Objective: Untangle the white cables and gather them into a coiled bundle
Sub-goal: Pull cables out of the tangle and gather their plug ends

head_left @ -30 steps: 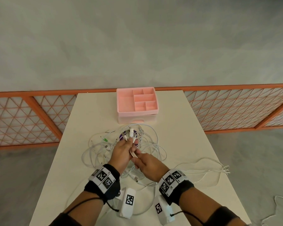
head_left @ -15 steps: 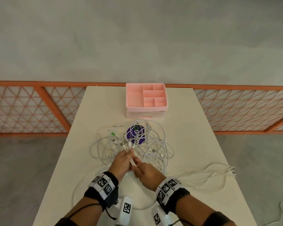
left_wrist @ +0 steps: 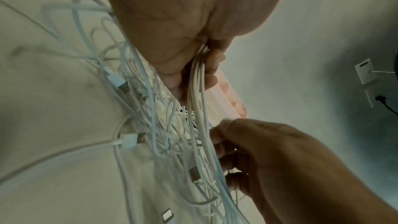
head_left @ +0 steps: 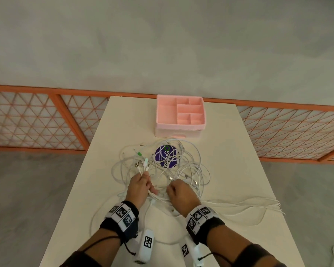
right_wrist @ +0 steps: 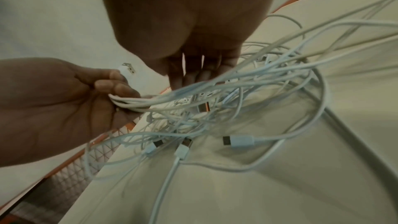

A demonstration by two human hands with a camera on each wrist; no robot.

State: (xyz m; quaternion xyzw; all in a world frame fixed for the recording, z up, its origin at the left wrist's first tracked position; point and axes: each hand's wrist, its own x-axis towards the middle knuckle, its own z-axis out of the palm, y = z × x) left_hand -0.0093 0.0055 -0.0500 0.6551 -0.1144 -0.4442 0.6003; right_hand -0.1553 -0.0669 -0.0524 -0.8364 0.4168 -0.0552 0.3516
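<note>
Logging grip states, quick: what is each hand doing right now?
Left hand: fingers curled round a bunch of white cables.
Right hand: fingers curled among the cables; whether it grips any cannot be told.

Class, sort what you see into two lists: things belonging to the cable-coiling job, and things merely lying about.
Belong to the job:
tangled white cables
left hand, gripping several cable ends
right hand, among the strands

Lying about:
pink plastic compartment organiser
round purple sticker under the cables
cream table

Head view: above my forearms, looking forward and down across surface (head_left: 239,170) toward far wall. Wrist views: very close, looking along each palm into white cables (head_left: 183,170). All three share cable tangle and both my hands.
</note>
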